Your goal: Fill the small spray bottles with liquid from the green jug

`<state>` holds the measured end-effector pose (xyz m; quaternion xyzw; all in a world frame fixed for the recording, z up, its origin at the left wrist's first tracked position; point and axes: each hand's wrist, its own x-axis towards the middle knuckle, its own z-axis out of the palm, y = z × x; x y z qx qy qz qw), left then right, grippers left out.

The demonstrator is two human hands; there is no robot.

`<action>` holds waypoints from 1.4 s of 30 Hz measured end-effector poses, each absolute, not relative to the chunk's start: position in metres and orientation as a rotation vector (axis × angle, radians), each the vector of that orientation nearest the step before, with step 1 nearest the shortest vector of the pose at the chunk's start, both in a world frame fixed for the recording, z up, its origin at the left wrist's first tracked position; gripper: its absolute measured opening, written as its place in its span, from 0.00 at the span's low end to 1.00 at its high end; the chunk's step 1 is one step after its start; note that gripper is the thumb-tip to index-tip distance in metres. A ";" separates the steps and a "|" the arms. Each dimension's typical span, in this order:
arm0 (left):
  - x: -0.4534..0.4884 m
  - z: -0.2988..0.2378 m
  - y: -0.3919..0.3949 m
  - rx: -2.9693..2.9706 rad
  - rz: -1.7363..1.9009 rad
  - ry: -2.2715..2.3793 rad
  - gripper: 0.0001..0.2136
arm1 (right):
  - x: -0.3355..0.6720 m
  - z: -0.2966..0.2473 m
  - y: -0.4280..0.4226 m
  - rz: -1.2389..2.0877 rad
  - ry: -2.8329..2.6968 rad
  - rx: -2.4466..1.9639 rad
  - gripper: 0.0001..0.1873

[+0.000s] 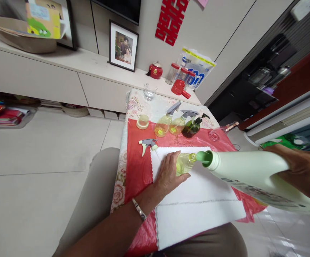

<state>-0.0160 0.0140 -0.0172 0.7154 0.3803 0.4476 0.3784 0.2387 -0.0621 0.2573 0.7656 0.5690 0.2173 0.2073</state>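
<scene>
My left hand (pixel 169 174) is wrapped around a small clear yellow bottle (pixel 184 164) with its top off, standing on a white cloth (pixel 197 210). From the right, my right hand (pixel 301 166) grips the handle of a big pale green jug (pixel 247 162), tipped on its side. The jug's green spout meets the mouth of the small bottle; whether liquid is flowing I cannot make out. A grey and cream spray trigger head (pixel 147 143) lies beside my left hand. Behind it sits a pale yellow cap (pixel 142 121).
Two spray bottles (pixel 163 125) and a dark green pump bottle (pixel 191 128) stand behind the white cloth. A clear pink-tinted bottle (pixel 219 133) is at the right. Farther back are a glass cup (pixel 150 92) and a red handled item (pixel 180 88). Red sheeting (pixel 138 171) covers the table.
</scene>
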 end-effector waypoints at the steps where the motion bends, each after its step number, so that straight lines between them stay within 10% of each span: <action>1: -0.016 -0.018 0.014 1.834 1.142 0.970 0.42 | 0.239 0.257 -0.062 0.601 1.596 2.131 0.23; 42: -0.015 -0.016 0.013 1.819 1.184 0.992 0.41 | 0.238 0.256 -0.060 0.538 1.550 2.201 0.25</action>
